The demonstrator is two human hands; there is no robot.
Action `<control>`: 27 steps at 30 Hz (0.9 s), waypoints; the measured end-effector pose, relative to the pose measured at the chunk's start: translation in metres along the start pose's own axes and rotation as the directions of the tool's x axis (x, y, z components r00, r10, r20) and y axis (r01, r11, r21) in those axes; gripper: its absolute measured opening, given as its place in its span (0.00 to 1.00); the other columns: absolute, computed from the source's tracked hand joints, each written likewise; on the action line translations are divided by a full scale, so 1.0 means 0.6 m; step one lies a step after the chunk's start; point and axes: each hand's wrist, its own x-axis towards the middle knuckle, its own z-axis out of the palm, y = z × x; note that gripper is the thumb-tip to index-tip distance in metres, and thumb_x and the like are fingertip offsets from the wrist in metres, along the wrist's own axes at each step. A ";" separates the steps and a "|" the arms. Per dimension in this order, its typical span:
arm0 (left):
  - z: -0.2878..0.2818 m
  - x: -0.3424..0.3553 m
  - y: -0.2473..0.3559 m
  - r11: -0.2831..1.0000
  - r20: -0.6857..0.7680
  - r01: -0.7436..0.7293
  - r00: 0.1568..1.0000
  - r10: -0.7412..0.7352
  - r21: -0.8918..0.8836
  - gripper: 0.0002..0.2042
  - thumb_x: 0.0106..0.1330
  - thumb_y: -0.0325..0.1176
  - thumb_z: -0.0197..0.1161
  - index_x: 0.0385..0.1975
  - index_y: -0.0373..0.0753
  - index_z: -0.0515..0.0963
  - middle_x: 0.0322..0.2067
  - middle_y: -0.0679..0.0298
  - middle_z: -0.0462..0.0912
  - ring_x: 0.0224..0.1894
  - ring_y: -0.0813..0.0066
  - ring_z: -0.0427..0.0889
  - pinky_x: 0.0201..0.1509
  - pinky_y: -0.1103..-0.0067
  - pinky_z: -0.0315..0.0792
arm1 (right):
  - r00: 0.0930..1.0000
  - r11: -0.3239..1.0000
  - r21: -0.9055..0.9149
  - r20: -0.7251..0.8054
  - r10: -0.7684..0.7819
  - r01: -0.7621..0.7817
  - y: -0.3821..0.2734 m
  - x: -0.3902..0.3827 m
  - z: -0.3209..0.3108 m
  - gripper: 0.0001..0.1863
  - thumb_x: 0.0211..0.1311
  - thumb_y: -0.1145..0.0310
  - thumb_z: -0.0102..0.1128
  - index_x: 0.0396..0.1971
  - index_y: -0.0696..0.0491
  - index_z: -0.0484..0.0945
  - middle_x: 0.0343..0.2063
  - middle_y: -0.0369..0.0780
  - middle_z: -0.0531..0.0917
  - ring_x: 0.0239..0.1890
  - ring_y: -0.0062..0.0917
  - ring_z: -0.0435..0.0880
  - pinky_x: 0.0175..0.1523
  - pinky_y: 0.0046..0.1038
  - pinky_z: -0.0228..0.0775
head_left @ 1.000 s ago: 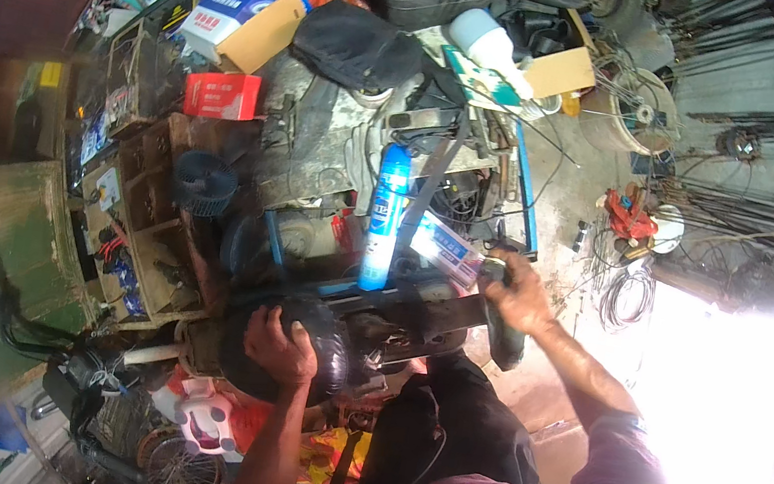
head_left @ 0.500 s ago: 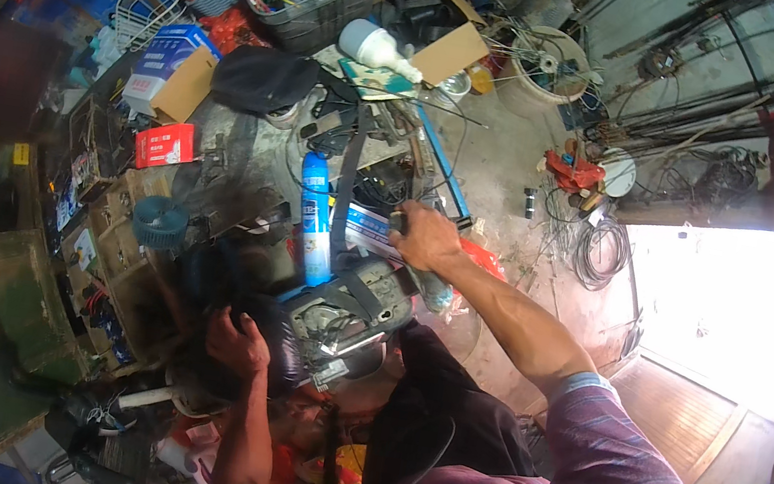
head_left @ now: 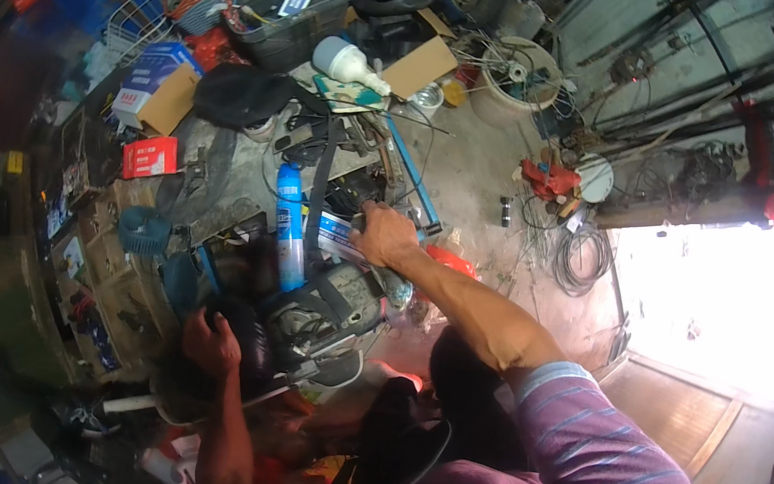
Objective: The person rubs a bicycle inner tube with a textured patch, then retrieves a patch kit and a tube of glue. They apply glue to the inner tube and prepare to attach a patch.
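Hands, qty 2. L hand (head_left: 214, 344): on 1 blk rounded part (head_left: 256, 348), fingers bent; image blurred & dark here, cannot tell if grip is firm or loose. R hand (head_left: 386, 236): fingers curled narrow round 1 long item (head_left: 397, 290), its grey end showing below the wrist; exact type unclear.

Location: blk rounded part at lower L of ctr, just L of 1 grey metal assy (head_left: 353, 299) w/ blk strap. Long item at R side of same assy.

Adjacent: 1 blue spray can (head_left: 288, 226), slightly tilted, between the hands & above the assy; 1 flat blue-white box (head_left: 332, 235), between can & R hand.

Bench, upper L: 1 red box (head_left: 150, 157); 1 larger blue-white box (head_left: 135, 91) w/ brown flap out; 1 blk cover (head_left: 238, 97); 1 white bulb (head_left: 347, 60). Below red box: 1 blue finned wheel (head_left: 144, 231).

Floor, R: 1 cable coil (head_left: 583, 263); 1 white disc (head_left: 595, 179); 1 drum (head_left: 549, 95) w/ wires.
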 end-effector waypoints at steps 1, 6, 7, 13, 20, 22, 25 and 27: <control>-0.004 0.002 0.003 1.000 0.004 0.007 1.000 -0.007 0.007 0.18 0.72 0.44 0.61 0.52 0.38 0.81 0.54 0.51 0.83 0.58 0.49 0.81 0.63 0.57 0.72 | 1.000 1.000 -0.006 -0.001 -0.007 0.007 0.001 0.002 0.001 0.29 0.61 0.53 0.64 0.56 0.57 0.79 0.58 0.52 0.82 0.62 0.47 0.81 0.65 0.44 0.75; -0.015 0.023 0.019 0.998 0.033 0.037 0.999 -0.035 -0.046 0.18 0.70 0.42 0.62 0.52 0.36 0.81 0.54 0.49 0.83 0.59 0.45 0.80 0.63 0.56 0.71 | 1.000 1.000 0.002 0.015 -0.015 0.015 0.004 0.019 -0.001 0.30 0.61 0.53 0.66 0.57 0.59 0.76 0.58 0.54 0.81 0.61 0.48 0.81 0.65 0.45 0.75; -0.016 0.027 0.025 0.999 0.007 0.020 1.000 -0.020 -0.033 0.18 0.70 0.42 0.62 0.52 0.36 0.80 0.54 0.48 0.83 0.59 0.44 0.80 0.63 0.55 0.71 | 1.000 1.000 0.005 0.026 -0.007 0.007 0.005 0.023 -0.003 0.30 0.62 0.53 0.66 0.57 0.59 0.76 0.57 0.54 0.81 0.61 0.49 0.81 0.64 0.45 0.75; 0.009 0.024 0.134 0.957 0.064 0.254 0.967 -0.248 -0.136 0.18 0.72 0.36 0.62 0.57 0.33 0.78 0.56 0.48 0.81 0.58 0.48 0.80 0.64 0.60 0.72 | 0.991 0.989 0.123 0.098 -0.093 0.081 0.038 0.060 0.015 0.29 0.64 0.50 0.62 0.55 0.58 0.76 0.54 0.56 0.81 0.57 0.51 0.83 0.61 0.49 0.77; 0.010 -0.007 0.619 0.671 0.453 0.548 0.826 -0.336 -0.499 0.19 0.79 0.37 0.57 0.61 0.31 0.72 0.51 0.53 0.79 0.56 0.65 0.78 0.59 0.69 0.74 | 0.890 0.606 0.793 0.230 -0.394 0.063 0.185 0.066 0.115 0.31 0.71 0.53 0.61 0.68 0.55 0.69 0.61 0.51 0.78 0.61 0.39 0.80 0.66 0.39 0.71; -0.023 0.054 0.674 -0.040 0.707 0.797 0.511 -0.489 -0.603 0.23 0.75 0.36 0.61 0.63 0.32 0.67 0.54 0.49 0.77 0.57 0.60 0.77 0.58 0.64 0.74 | 0.803 0.713 0.682 0.329 -0.497 0.162 0.220 0.096 0.008 0.25 0.72 0.56 0.61 0.61 0.55 0.76 0.51 0.50 0.83 0.52 0.41 0.85 0.56 0.41 0.77; 0.022 0.023 0.669 0.512 0.612 0.755 0.644 -0.459 -0.410 0.29 0.71 0.44 0.65 0.64 0.33 0.66 0.56 0.45 0.77 0.57 0.50 0.78 0.63 0.61 0.72 | 0.639 0.757 0.584 0.470 -0.609 0.292 0.279 0.157 -0.113 0.17 0.69 0.59 0.61 0.50 0.54 0.82 0.39 0.48 0.87 0.43 0.43 0.88 0.46 0.43 0.80; 0.039 0.037 0.705 0.578 0.554 0.776 0.606 -0.571 -0.253 0.34 0.68 0.52 0.67 0.65 0.34 0.65 0.58 0.42 0.77 0.60 0.42 0.78 0.66 0.58 0.70 | 0.543 0.700 0.412 0.443 -0.713 0.584 0.326 0.211 -0.153 0.12 0.63 0.63 0.62 0.43 0.51 0.84 0.32 0.44 0.88 0.39 0.42 0.89 0.43 0.44 0.81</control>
